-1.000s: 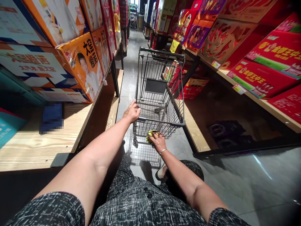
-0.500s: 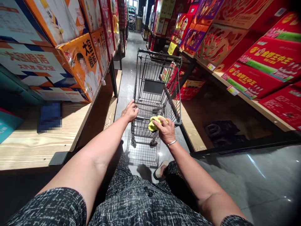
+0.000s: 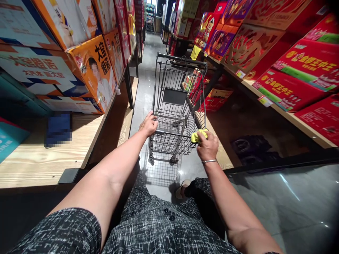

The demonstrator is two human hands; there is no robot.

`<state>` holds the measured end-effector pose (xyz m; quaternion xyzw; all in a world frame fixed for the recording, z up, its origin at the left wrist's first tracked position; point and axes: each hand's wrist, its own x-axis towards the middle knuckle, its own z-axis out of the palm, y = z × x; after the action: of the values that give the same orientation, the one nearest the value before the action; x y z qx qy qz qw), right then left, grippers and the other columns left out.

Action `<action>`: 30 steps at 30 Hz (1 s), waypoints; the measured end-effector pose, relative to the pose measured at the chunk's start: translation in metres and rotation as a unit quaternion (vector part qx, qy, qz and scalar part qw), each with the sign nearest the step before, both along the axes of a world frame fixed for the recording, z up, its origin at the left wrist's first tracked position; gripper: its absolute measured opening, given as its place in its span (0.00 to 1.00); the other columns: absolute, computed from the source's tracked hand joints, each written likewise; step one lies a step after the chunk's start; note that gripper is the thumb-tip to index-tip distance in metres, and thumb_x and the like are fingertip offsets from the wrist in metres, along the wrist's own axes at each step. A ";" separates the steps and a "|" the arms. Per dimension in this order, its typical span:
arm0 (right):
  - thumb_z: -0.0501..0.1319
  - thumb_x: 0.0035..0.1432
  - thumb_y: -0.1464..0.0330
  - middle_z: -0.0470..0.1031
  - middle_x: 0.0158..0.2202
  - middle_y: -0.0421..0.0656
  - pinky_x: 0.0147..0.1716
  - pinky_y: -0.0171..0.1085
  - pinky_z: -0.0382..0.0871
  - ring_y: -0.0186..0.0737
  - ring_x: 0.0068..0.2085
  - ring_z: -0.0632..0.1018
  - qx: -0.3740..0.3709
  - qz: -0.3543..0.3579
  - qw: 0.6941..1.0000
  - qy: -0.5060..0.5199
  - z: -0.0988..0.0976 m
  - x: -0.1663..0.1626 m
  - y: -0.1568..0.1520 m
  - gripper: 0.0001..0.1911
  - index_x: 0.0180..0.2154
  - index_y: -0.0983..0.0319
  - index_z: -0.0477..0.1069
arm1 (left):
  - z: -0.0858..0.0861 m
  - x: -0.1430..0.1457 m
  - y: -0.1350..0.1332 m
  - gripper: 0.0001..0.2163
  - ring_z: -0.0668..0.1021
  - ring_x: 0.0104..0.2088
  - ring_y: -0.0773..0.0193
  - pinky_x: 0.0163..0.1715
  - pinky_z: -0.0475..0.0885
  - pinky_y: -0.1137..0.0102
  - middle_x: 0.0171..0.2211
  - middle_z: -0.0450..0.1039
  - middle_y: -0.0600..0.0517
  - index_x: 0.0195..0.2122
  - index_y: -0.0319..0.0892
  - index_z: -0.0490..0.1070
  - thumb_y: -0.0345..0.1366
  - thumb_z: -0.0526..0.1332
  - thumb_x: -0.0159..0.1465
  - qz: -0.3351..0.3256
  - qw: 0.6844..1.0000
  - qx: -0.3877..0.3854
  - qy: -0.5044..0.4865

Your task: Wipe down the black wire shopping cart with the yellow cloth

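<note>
A dark wire shopping cart [image 3: 171,97] stands in front of me in the aisle. My left hand [image 3: 148,124] is closed around the near left corner of its top rim. At the near right corner, my right hand [image 3: 208,145] presses a yellow cloth [image 3: 199,136] against the rim, fingers bunched over it. A thin bracelet circles my right wrist. The cart's basket shows only bare wire mesh, and the palm sides of both hands are hidden.
Orange and white cartons [image 3: 90,70] fill the left shelf, with a dark blue item [image 3: 58,129] on its lower wooden board. Red gift boxes [image 3: 304,67] line the right shelf. A tiled aisle floor [image 3: 153,56] runs ahead between the shelves.
My right hand has slid the yellow cloth rightward along the cart's near rim, from about the middle to the right corner. My left hand stays on the left corner.
</note>
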<state>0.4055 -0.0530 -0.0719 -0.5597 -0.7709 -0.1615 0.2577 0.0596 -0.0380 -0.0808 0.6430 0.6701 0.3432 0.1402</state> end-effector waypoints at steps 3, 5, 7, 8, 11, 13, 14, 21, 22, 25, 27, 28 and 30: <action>0.59 0.52 0.78 0.72 0.57 0.50 0.45 0.46 0.63 0.51 0.49 0.68 -0.004 0.025 1.000 -0.005 -0.004 -0.037 -0.009 0.28 0.53 0.54 0.80 | 0.000 0.000 -0.001 0.13 0.59 0.74 0.56 0.72 0.61 0.63 0.66 0.69 0.54 0.38 0.47 0.78 0.41 0.54 0.69 0.002 1.000 0.003 -0.007; 0.59 0.52 0.78 0.72 0.57 0.50 0.45 0.46 0.64 0.51 0.49 0.68 -0.013 0.048 0.999 -0.007 -0.004 -0.060 -0.013 0.29 0.53 0.52 0.79 | 0.000 0.000 -0.001 0.13 0.59 0.74 0.56 0.72 0.61 0.64 0.67 0.69 0.54 0.38 0.47 0.78 0.41 0.54 0.69 0.005 1.000 -0.001 -0.006; 0.59 0.55 0.78 0.72 0.57 0.49 0.47 0.46 0.65 0.51 0.50 0.68 -0.027 0.090 0.996 -0.009 -0.004 -0.082 -0.014 0.29 0.55 0.51 0.79 | 0.000 0.001 0.000 0.14 0.58 0.74 0.57 0.72 0.60 0.64 0.67 0.68 0.54 0.38 0.46 0.78 0.41 0.53 0.70 0.005 1.000 -0.007 -0.002; 0.58 0.57 0.77 0.72 0.58 0.49 0.48 0.45 0.65 0.51 0.51 0.68 -0.035 0.118 0.992 -0.010 -0.003 -0.094 -0.015 0.28 0.56 0.51 0.79 | 0.000 0.001 0.000 0.14 0.58 0.74 0.57 0.72 0.60 0.64 0.67 0.68 0.53 0.39 0.46 0.78 0.41 0.53 0.70 0.004 1.000 -0.010 0.000; 0.57 0.61 0.76 0.70 0.61 0.46 0.51 0.45 0.64 0.50 0.54 0.68 -0.063 0.195 0.979 -0.017 -0.003 -0.124 -0.021 0.28 0.58 0.48 0.77 | 0.001 0.001 0.000 0.14 0.57 0.75 0.57 0.73 0.59 0.64 0.66 0.69 0.52 0.38 0.45 0.79 0.40 0.53 0.70 -0.001 1.000 -0.014 0.005; 0.60 0.61 0.74 0.68 0.64 0.44 0.54 0.49 0.62 0.54 0.58 0.65 -0.074 0.213 0.974 -0.026 -0.002 -0.138 -0.027 0.29 0.60 0.45 0.75 | 0.003 0.001 0.000 0.15 0.56 0.75 0.57 0.73 0.59 0.64 0.65 0.71 0.52 0.35 0.45 0.78 0.39 0.52 0.71 -0.007 1.000 -0.019 0.010; 0.63 0.61 0.71 0.67 0.66 0.44 0.57 0.53 0.60 0.57 0.61 0.63 -0.075 0.214 0.974 -0.028 -0.001 -0.142 -0.029 0.28 0.61 0.44 0.74 | 0.003 0.001 0.000 0.16 0.55 0.75 0.57 0.73 0.58 0.63 0.63 0.72 0.52 0.33 0.45 0.78 0.39 0.52 0.71 -0.011 1.000 -0.022 0.013; 0.62 0.67 0.60 0.69 0.65 0.46 0.57 0.54 0.59 0.56 0.62 0.63 -0.069 0.198 0.978 -0.019 -0.012 -0.148 -0.022 0.13 0.51 0.48 0.80 | 0.007 0.001 -0.001 0.18 0.54 0.75 0.58 0.73 0.57 0.63 0.60 0.75 0.52 0.27 0.45 0.76 0.38 0.51 0.71 -0.025 0.999 -0.018 0.015; 0.61 0.68 0.62 0.71 0.62 0.45 0.56 0.52 0.60 0.54 0.60 0.64 -0.063 0.202 0.977 -0.022 -0.017 -0.147 -0.020 0.12 0.48 0.48 0.81 | 0.008 0.002 -0.002 0.18 0.54 0.75 0.58 0.73 0.57 0.63 0.60 0.75 0.52 0.27 0.45 0.76 0.38 0.51 0.71 -0.025 0.999 -0.020 0.016; 0.61 0.68 0.66 0.76 0.57 0.42 0.57 0.51 0.60 0.51 0.59 0.66 -0.042 0.234 0.971 -0.039 -0.033 -0.139 -0.015 0.11 0.42 0.48 0.83 | 0.010 0.002 -0.003 0.19 0.54 0.75 0.57 0.73 0.57 0.62 0.61 0.74 0.52 0.26 0.45 0.75 0.38 0.51 0.71 -0.025 0.999 -0.029 0.018; 0.62 0.68 0.67 0.77 0.56 0.41 0.58 0.51 0.59 0.50 0.59 0.66 -0.033 0.257 0.965 -0.047 -0.038 -0.133 -0.012 0.11 0.41 0.47 0.83 | 0.011 0.003 -0.004 0.19 0.53 0.75 0.57 0.73 0.57 0.62 0.61 0.74 0.52 0.25 0.45 0.74 0.38 0.51 0.72 -0.026 0.999 -0.031 0.021; 0.62 0.67 0.67 0.77 0.56 0.41 0.58 0.50 0.60 0.50 0.59 0.66 -0.029 0.268 0.962 -0.049 -0.039 -0.130 -0.011 0.11 0.41 0.47 0.83 | 0.011 0.003 -0.005 0.20 0.53 0.76 0.56 0.73 0.57 0.61 0.61 0.74 0.51 0.25 0.44 0.74 0.38 0.51 0.72 -0.028 0.999 -0.031 0.022; 0.62 0.67 0.67 0.77 0.55 0.41 0.57 0.49 0.61 0.49 0.58 0.67 -0.015 0.290 0.956 -0.050 -0.035 -0.121 -0.007 0.11 0.41 0.48 0.84 | 0.011 0.003 -0.006 0.20 0.53 0.76 0.56 0.74 0.56 0.61 0.60 0.75 0.51 0.25 0.44 0.74 0.38 0.50 0.72 -0.031 0.999 -0.030 0.026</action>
<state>0.2849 -0.0600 -0.1064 -0.3068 -0.9143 -0.0962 0.2463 0.0629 -0.0437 -0.0696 0.6674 0.6637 0.3015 0.1523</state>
